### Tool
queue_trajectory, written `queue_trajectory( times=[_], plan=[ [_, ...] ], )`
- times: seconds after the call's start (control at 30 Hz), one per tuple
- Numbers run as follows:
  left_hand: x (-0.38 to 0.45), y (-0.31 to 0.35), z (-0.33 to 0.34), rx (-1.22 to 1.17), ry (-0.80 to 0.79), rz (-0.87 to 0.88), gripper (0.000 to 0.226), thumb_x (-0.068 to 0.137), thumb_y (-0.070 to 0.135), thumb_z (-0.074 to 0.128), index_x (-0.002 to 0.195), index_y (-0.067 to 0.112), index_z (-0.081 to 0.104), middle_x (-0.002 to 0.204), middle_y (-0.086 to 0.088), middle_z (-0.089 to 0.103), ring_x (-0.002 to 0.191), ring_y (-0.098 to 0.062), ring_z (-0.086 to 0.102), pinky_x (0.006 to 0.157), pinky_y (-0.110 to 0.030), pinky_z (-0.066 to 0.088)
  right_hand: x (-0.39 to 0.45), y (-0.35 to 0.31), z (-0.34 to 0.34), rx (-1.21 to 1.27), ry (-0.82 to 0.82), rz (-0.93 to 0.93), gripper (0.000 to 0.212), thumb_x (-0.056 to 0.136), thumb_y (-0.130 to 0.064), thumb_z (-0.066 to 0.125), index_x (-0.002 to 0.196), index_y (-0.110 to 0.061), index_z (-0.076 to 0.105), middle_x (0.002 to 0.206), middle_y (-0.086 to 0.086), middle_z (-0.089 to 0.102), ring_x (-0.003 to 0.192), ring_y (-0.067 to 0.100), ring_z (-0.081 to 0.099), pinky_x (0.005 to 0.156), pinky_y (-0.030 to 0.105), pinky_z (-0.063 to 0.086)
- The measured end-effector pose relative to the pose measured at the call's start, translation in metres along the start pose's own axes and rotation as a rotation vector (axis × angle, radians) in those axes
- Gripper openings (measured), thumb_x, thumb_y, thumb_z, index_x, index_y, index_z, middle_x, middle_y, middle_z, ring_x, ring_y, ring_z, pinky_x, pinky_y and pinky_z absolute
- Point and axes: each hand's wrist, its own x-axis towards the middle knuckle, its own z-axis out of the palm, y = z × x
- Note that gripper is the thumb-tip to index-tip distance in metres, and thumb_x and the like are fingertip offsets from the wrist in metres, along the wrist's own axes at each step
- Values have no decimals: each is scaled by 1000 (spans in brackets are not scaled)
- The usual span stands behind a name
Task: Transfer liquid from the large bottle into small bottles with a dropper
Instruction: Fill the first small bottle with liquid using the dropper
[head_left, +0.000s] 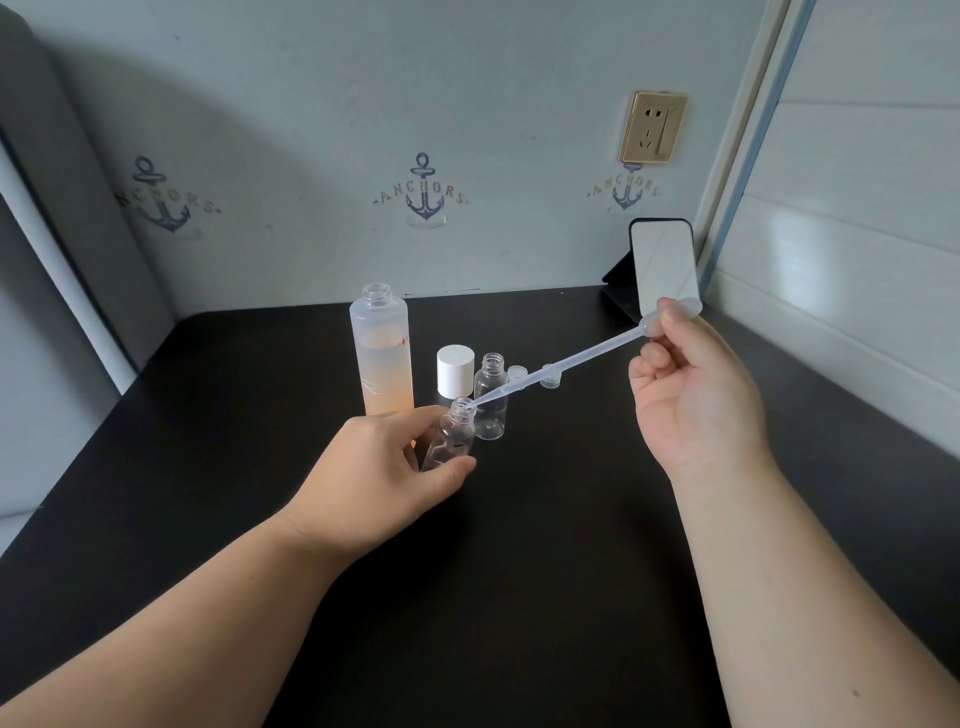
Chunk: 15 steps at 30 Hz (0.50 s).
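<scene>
**Dropper tip at the mouth of a tilted small bottle**

The plastic dropper (566, 366) slants down from the right hand (691, 395) — fingers (675, 317) pinching its bulb — with its tip at the open neck of a clear small bottle (454, 434). The left hand (384, 467) grips that bottle, tilted, above the dark worktop (519, 571). Just behind stand a second open small bottle (491, 397), a white-capped bottle (455, 371) and the uncapped large bottle (382, 353) holding peach liquid. Two small clear caps (518, 372) lie near. A phone (665, 265) leans at the back right.
</scene>
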Motion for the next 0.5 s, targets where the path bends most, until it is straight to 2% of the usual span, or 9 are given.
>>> queue_trajectory(
  times=[0.07, 0.27, 0.5],
  plan=[
    [0, 0, 0, 1, 2, 2, 27, 79, 62, 61, 98, 43, 67, 80, 21, 64, 67, -8, 60, 59, -16, 46, 0, 0, 0, -5, 0, 1, 17, 94, -3, 65, 86, -10, 78, 75, 2, 67, 57, 8, 53, 58, 17, 44],
    [1, 2, -1, 6, -5, -2, 15, 81, 56, 66, 94, 53, 62, 84, 24, 64, 70, -7, 62, 61, -14, 47, -1, -2, 0, -29, 9, -25, 14, 94, 2, 62, 96, -7, 73, 77, 2, 66, 58, 8, 51, 58, 16, 42],
    [1, 4, 0, 31, -8, -28, 14, 81, 57, 65, 90, 46, 61, 83, 32, 61, 73, -2, 61, 61, -9, 43, -3, -1, 2, -10, 32, 0, 14, 94, -4, 63, 92, -7, 76, 76, 3, 68, 64, 12, 58, 64, 20, 49]
  ],
)
